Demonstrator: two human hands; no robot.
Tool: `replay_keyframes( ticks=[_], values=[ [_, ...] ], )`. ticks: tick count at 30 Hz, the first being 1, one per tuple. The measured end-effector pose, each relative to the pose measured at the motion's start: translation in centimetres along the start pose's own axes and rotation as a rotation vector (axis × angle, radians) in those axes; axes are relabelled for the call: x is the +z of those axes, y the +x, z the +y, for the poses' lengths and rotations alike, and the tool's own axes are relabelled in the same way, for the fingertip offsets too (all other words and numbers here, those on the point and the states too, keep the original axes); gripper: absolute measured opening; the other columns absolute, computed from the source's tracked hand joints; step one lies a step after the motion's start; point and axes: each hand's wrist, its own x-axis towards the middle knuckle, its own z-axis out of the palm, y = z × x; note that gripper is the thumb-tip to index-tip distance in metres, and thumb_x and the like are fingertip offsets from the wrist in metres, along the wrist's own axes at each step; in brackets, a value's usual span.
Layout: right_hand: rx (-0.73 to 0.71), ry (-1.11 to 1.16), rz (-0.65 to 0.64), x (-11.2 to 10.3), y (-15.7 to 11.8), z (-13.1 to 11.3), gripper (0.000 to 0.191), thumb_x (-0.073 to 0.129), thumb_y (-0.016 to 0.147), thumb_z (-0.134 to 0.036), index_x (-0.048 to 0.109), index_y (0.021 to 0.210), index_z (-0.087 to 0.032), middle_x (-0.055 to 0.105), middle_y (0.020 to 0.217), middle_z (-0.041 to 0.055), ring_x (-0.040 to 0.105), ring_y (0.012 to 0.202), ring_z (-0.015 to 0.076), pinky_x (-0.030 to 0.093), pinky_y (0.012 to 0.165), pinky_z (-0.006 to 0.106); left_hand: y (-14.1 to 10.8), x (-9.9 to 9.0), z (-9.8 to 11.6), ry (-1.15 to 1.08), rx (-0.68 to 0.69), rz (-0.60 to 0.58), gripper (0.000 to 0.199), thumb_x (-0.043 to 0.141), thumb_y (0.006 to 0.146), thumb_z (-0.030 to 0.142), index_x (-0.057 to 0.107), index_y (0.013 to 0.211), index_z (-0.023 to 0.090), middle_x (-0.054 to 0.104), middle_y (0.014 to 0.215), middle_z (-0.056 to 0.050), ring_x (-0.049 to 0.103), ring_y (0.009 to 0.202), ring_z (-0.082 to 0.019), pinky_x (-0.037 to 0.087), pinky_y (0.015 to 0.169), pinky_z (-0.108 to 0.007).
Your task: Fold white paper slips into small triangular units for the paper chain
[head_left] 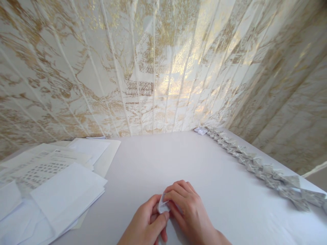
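Near the front middle of the white table [163,160], both my hands hold one small piece of folded white paper [164,207]. My left hand [149,221] pinches it from the left, its thumb lying along the lower edge. From the right, the fingers of my right hand [189,207] curl over the paper's upper right side. The fold stands slightly open towards me. My fingers hide part of the paper, so its full shape does not show.
Loose white sheets [68,194] and a printed page [46,166] are piled at the left. Rows of folded grey paper pieces [250,165] run along the right edge. A folded white piece [200,131] lies at the back, by the gold-patterned wall covering [143,68].
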Motion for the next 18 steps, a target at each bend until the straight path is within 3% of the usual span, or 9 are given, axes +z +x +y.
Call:
replay_keyframes(
  ticks=[9, 13, 18],
  values=[
    [0.067, 0.069, -0.029, 0.63, -0.29, -0.25, 0.027, 0.05, 0.082, 0.003, 0.059, 0.088, -0.022, 0.059, 0.09, 0.0032, 0.052, 0.079, 0.0189, 0.046, 0.072, 0.03, 0.14, -0.05, -0.15, 0.066, -0.004, 0.003, 0.042, 0.047, 0.086, 0.05, 0.047, 0.107, 0.014, 0.054, 0.053, 0.006, 0.038, 0.035, -0.005, 0.027, 0.037, -0.017],
    [0.044, 0.109, -0.031, 0.88, -0.23, 0.02, 0.027, 0.047, 0.084, 0.003, 0.058, 0.091, -0.021, 0.059, 0.091, 0.0041, 0.052, 0.079, 0.0189, 0.047, 0.074, 0.031, 0.23, -0.13, -0.21, 0.042, 0.001, -0.002, 0.046, 0.048, 0.085, 0.053, 0.047, 0.108, 0.013, 0.053, 0.051, 0.007, 0.036, 0.034, -0.006, 0.026, 0.036, -0.018],
    [-0.006, 0.054, -0.003, 0.78, -0.14, -0.41, 0.026, 0.047, 0.086, 0.0, 0.06, 0.092, -0.021, 0.059, 0.096, 0.0054, 0.052, 0.083, 0.02, 0.048, 0.074, 0.032, 0.15, 0.03, -0.07, 0.05, -0.007, 0.002, 0.042, 0.049, 0.087, 0.044, 0.042, 0.113, 0.012, 0.054, 0.051, 0.007, 0.037, 0.035, -0.006, 0.024, 0.036, -0.019]
  ],
)
